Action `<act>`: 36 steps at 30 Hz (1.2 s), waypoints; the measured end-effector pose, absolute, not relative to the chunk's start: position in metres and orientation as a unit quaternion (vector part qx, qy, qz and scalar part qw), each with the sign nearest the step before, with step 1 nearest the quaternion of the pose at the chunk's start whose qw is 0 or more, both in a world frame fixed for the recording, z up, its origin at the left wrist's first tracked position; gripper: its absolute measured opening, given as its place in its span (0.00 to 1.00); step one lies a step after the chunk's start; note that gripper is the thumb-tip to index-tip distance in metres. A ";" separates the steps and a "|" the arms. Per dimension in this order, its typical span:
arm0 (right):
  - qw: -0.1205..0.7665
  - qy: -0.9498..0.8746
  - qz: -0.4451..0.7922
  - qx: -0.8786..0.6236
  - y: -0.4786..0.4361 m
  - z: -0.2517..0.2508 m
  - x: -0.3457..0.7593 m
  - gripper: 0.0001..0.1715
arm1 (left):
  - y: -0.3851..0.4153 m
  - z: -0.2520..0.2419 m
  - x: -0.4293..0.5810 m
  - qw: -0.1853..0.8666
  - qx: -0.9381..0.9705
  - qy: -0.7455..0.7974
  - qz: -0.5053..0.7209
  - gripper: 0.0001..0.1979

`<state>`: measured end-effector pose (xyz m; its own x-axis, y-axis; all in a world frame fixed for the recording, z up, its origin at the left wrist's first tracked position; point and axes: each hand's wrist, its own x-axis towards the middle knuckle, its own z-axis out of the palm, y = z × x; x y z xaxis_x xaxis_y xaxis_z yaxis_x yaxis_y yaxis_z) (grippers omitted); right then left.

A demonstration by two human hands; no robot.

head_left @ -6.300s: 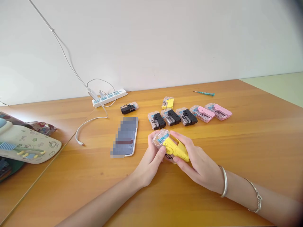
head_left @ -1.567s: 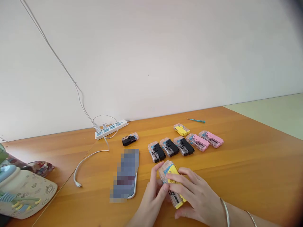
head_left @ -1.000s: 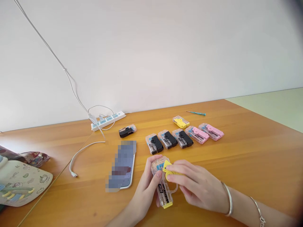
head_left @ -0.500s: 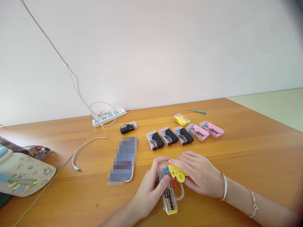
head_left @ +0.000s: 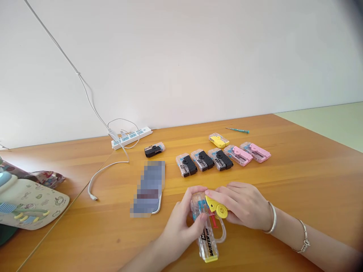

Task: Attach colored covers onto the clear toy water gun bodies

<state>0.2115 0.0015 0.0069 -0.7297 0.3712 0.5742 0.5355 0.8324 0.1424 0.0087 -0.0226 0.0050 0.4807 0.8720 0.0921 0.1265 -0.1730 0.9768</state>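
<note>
**Two hands are gripping a clear toy water gun with its yellow part swung outward**

The left hand (head_left: 184, 221) is closing its grip around the upper body of the toy water gun (head_left: 209, 245), its thumb pressing on the near face. The right hand (head_left: 245, 206) is keeping its grip curled over the yellow part (head_left: 221, 210), which is jutting sideways from the toy's upper end. Between them a red trigger (head_left: 214, 220) is showing beside a clear loop (head_left: 224, 230). The toy is pointing its yellow-tipped end toward the viewer, over the near side of the table (head_left: 136, 241); whether it is touching the wood cannot be told.

Beyond the hands, three black toys (head_left: 202, 160) and two pink toys (head_left: 238, 155) are lying in a slanting row, with another yellow toy (head_left: 219, 140) resting just behind. A lone black toy (head_left: 154, 150) is sitting farther left, behind a partly blurred phone (head_left: 150, 183). A screwdriver (head_left: 240, 130) is lying near the back edge. A white power strip (head_left: 132, 138) is resting by the wall (head_left: 181, 68), while a patterned bottle (head_left: 34, 204) is leaning into view at the left.
</note>
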 end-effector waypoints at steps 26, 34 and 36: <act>0.318 -0.879 0.065 -0.349 0.020 0.005 0.226 0.13 | -0.009 0.002 0.001 0.705 0.547 0.314 0.324 0.21; 0.313 -0.865 0.006 -0.392 0.024 -0.006 0.226 0.11 | -0.011 0.005 0.003 0.413 0.750 0.451 0.255 0.18; 0.304 -0.878 -0.006 -0.370 0.022 -0.007 0.224 0.10 | -0.009 0.005 0.004 0.340 0.773 0.473 0.250 0.14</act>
